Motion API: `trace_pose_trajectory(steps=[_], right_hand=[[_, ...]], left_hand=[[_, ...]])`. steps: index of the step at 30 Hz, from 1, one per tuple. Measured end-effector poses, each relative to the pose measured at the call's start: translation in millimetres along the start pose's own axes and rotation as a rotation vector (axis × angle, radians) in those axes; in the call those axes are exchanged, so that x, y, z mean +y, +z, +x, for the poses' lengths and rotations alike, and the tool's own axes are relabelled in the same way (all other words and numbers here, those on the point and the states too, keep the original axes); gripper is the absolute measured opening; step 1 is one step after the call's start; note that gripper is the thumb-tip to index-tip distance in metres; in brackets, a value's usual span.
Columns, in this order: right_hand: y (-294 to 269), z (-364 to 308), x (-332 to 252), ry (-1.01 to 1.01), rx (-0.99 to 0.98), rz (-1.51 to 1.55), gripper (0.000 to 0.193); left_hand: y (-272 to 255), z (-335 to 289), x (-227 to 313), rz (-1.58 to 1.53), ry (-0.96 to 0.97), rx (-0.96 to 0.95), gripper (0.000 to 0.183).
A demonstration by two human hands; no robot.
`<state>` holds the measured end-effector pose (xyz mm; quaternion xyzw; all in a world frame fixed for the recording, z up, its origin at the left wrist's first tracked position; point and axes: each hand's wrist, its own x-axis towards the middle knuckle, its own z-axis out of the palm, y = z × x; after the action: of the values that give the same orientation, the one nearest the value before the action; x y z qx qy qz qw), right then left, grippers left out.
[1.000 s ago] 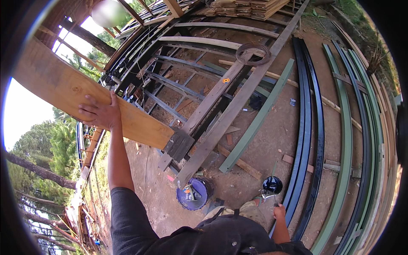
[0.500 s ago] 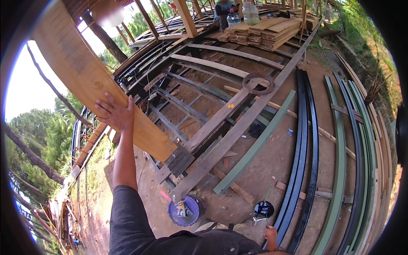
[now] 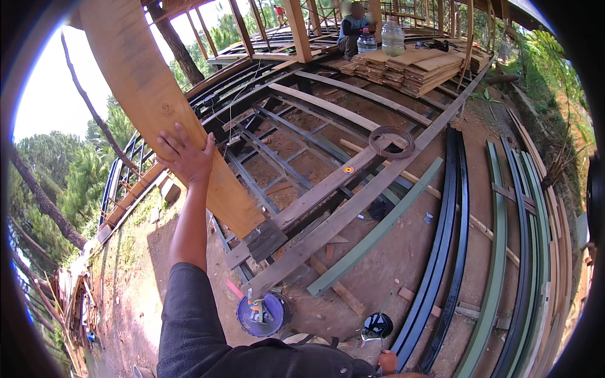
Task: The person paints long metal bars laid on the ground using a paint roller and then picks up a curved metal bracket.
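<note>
The left hand (image 3: 188, 157) lies spread on the plank (image 3: 165, 108), palm against its broad face and thumb at its right edge; the fingers are open, not wrapped round the wood. The plank's long axis runs through the hand, from the upper left down to the right; the longer visible part stretches above the palm and leaves the view at the top. Below the palm, it ends in a dark end (image 3: 266, 239) over the frame's near corner, by the near ends of the inner beam (image 3: 315, 196) and outer beam (image 3: 315, 236) – whether it bears on both, I cannot tell

The left hand is clearly the nearer one. The right hand (image 3: 388, 361) is well apart, at the lower edge of the view, just beside the black pot (image 3: 389, 330); whether it grips the handle is too small to tell

Dirt ground (image 3: 135, 277) lies left of the plank, and the frame's beams lie to its right. The bucket (image 3: 285, 309) stands just off the frame's near corner. Along the inner beam lies an orange roll (image 3: 348, 170) – farther along, a coil (image 3: 396, 155). Beyond the outer edge come the green beam (image 3: 378, 227) and the dark beams (image 3: 439, 239)
</note>
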<state>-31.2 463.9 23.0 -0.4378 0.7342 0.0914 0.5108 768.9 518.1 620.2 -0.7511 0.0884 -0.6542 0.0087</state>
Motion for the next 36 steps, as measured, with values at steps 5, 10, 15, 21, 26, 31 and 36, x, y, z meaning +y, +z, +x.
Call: trace_pose_trajectory(steps=[5,10,15,21,26,31,36], right_hand=[[10,98,79,-0.609,0.259,-0.45,0.043],[7,85,45,-0.402,-0.057,-0.118,0.032],[-5,73,9,-0.452,-0.066,-0.169,0.032],[-10,79,4,-0.496,-0.074,-0.183,0.032],[-12,83,25,-0.563,-0.111,-0.177,0.031],[-17,98,74,-0.56,-0.177,-0.058,0.034],[-27,39,25,-0.289,-0.154,0.051,0.047]], left_hand=[[0,0,26,-0.015,-0.032,-0.068,0.104],[-1,-3,13,-0.037,-0.019,-0.045,0.103],[3,-2,7,-0.08,-0.041,-0.012,0.107],[0,-1,14,-0.087,-0.046,-0.029,0.105],[-4,0,10,-0.032,-0.027,-0.033,0.101],[1,0,20,-0.064,-0.031,-0.036,0.105],[-1,-3,8,-0.018,-0.012,-0.042,0.104]])
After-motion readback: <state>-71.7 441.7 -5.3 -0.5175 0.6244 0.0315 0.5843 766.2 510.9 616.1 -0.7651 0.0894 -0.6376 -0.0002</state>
